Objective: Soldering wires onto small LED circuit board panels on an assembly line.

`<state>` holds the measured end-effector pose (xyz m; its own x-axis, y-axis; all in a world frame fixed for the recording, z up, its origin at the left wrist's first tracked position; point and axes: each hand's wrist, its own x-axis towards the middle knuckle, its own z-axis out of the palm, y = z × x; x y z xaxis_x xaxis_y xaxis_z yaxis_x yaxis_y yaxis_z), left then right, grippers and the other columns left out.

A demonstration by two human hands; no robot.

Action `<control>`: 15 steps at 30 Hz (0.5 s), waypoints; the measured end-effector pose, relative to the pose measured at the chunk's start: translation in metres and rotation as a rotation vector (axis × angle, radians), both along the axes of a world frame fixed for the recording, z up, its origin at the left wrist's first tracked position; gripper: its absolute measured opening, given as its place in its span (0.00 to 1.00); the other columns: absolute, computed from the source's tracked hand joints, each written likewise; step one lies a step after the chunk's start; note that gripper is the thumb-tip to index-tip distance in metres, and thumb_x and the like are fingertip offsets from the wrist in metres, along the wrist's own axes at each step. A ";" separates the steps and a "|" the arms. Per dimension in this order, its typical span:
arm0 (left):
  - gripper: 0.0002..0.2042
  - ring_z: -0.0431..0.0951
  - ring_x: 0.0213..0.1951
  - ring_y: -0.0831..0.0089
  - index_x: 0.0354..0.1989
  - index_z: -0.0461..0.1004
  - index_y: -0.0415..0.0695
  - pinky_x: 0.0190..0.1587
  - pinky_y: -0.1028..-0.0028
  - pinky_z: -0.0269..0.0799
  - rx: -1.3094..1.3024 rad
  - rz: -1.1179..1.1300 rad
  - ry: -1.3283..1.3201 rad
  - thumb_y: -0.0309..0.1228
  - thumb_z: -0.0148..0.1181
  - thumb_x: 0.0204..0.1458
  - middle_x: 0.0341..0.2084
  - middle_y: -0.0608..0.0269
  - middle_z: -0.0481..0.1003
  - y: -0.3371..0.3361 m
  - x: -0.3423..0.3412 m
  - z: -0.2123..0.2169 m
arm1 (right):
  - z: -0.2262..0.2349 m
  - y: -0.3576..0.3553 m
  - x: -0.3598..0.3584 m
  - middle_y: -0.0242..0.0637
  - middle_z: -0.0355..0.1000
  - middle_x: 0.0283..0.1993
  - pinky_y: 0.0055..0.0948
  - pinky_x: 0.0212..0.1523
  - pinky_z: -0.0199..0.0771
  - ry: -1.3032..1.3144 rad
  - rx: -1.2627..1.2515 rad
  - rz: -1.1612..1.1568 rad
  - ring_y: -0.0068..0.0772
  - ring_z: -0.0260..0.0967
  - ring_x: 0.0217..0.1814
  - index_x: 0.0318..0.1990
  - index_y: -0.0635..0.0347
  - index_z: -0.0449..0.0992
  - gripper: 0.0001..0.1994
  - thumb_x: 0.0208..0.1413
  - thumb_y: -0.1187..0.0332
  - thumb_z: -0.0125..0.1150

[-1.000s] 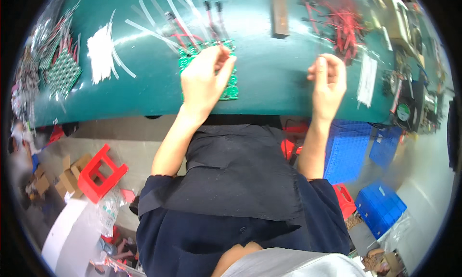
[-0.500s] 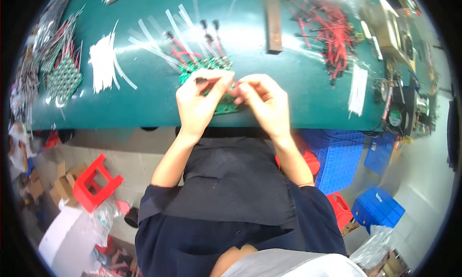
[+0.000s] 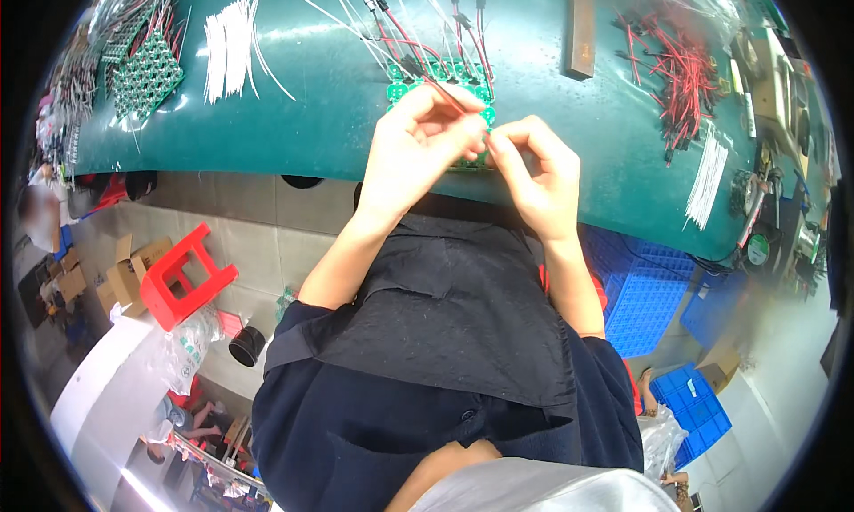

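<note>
My left hand point(image 3: 414, 147) is closed in a pinch on a red and black wire lead point(image 3: 452, 99), whose black connector end sticks up past the fingers. My right hand point(image 3: 541, 169) is pinched too, its thumb and forefinger meeting the left fingertips at the lead's lower end; the fingers hide the exact tip. Behind and under both hands lies a green circuit board panel point(image 3: 398, 94) made of round sections, partly covered by them. Several red and black leads with black plugs point(image 3: 480, 32) and thin white strips point(image 3: 342, 21) rise from its far side.
On the green table point(image 3: 311, 129) lie a bundle of white strips point(image 3: 233, 49) and another green panel point(image 3: 147, 76) at left. A brown bar point(image 3: 581, 32), a pile of red and black leads point(image 3: 680, 85) and more white strips point(image 3: 708, 178) lie right. Blue crates point(image 3: 645, 294) stand below.
The view has shifted, so the table things sit higher and further right in the picture. My fingertips have come together, and the lead in my left hand now points up and away.
</note>
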<state>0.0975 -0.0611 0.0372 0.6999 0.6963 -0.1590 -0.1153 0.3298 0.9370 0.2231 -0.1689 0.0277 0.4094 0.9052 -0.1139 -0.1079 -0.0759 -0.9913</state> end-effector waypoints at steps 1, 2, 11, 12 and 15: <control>0.08 0.78 0.34 0.78 0.41 0.74 0.37 0.38 0.79 0.76 -0.058 -0.008 0.003 0.21 0.62 0.52 0.33 0.62 0.77 -0.002 -0.001 0.003 | -0.004 0.005 0.002 0.35 0.72 0.30 0.27 0.35 0.71 -0.508 0.167 -0.069 0.30 0.71 0.31 0.36 0.64 0.75 0.05 0.52 0.77 0.63; 0.08 0.78 0.34 0.78 0.41 0.74 0.37 0.38 0.79 0.76 -0.058 -0.008 0.005 0.21 0.62 0.52 0.33 0.62 0.77 -0.002 0.000 0.002 | -0.007 0.010 0.003 0.36 0.72 0.29 0.30 0.33 0.70 -1.016 0.335 -0.138 0.33 0.70 0.30 0.36 0.63 0.75 0.06 0.49 0.78 0.63; 0.07 0.81 0.36 0.76 0.37 0.77 0.35 0.42 0.77 0.77 0.240 0.178 0.211 0.23 0.64 0.50 0.31 0.61 0.79 0.014 0.009 -0.018 | -0.001 0.006 0.072 0.41 0.74 0.38 0.41 0.40 0.69 -1.506 0.020 -0.321 0.41 0.71 0.37 0.40 0.59 0.75 0.06 0.58 0.71 0.54; 0.07 0.81 0.36 0.76 0.37 0.77 0.35 0.42 0.77 0.77 0.243 0.183 0.212 0.23 0.64 0.50 0.31 0.61 0.79 0.016 0.010 -0.021 | -0.009 -0.001 0.105 0.44 0.73 0.41 0.42 0.43 0.70 -1.603 -0.041 -0.421 0.45 0.70 0.40 0.43 0.61 0.75 0.08 0.59 0.71 0.52; 0.06 0.82 0.33 0.74 0.36 0.78 0.39 0.39 0.77 0.77 0.520 0.217 0.342 0.25 0.64 0.49 0.31 0.62 0.80 0.013 0.015 -0.027 | -0.009 -0.030 0.164 0.47 0.72 0.43 0.41 0.40 0.73 -1.732 -0.505 -0.445 0.50 0.71 0.40 0.47 0.60 0.74 0.12 0.58 0.66 0.57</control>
